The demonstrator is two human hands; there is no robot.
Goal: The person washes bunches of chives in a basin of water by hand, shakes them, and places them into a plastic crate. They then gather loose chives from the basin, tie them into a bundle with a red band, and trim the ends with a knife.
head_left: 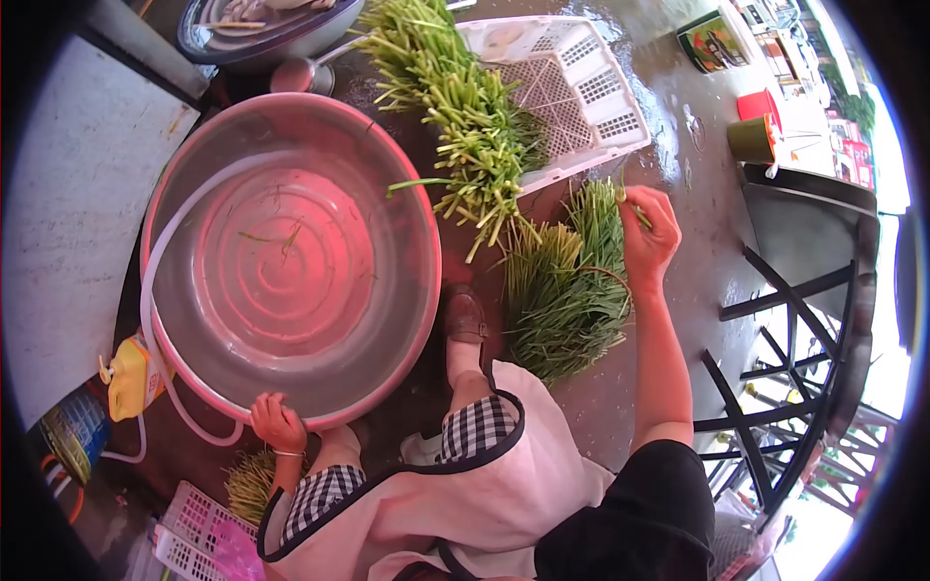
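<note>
The left hand (278,423) clasps the rim of the wide stainless-steel basin (407,194). Rightward, the right hand (647,228) pinches what seems a single thin stalk (639,208) above the green chive bundle (562,300) on the wet floor (591,407). Drawing it free needs a light pull.

No lettering can be read anywhere in this wet work yard. The label on the yellow jug (131,378), the print on the green carton (712,41) and the packaging on the far shelves (852,145) are all too small and blurred to read.
</note>
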